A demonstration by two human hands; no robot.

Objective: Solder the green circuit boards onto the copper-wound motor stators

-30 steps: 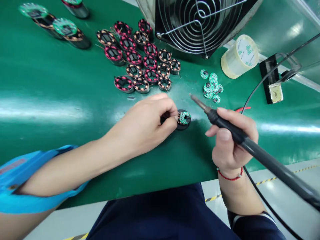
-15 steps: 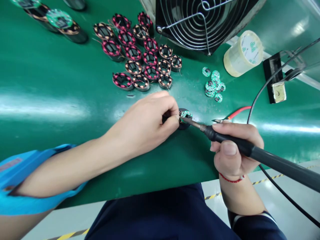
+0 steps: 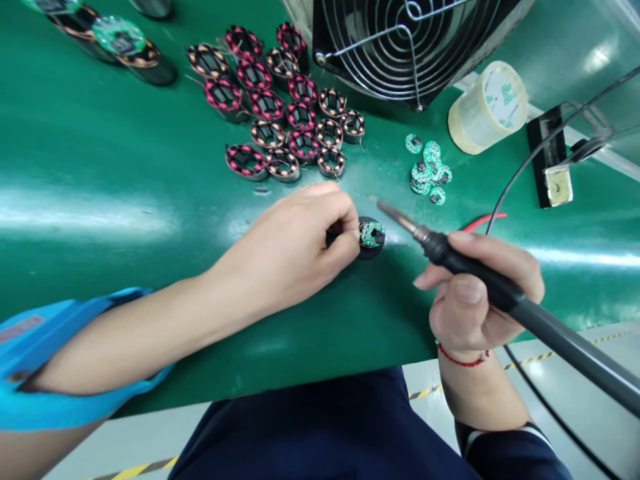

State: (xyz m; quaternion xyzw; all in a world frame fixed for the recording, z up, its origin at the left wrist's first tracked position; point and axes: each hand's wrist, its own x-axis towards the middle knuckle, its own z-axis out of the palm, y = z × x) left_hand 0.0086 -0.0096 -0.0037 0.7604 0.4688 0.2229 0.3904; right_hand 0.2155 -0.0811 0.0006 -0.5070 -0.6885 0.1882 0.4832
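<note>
My left hand is closed in a pinch against the left side of a small black stator with a round green circuit board on top, which rests on the green mat. My right hand is wrapped round the black handle of a soldering iron. Its metal tip points up and left, lifted a little above and to the right of the stator. What the left fingertips pinch is too small to make out.
Several wound coil stators lie grouped behind my left hand. A pile of small green boards sits to the right of them. A black fan, a tape roll and an iron stand stand behind. Red wire lies by my right hand.
The iron's tip came down onto the green board half a second ago, then lifted off up and to the right. My left hand has stayed on the stator.
</note>
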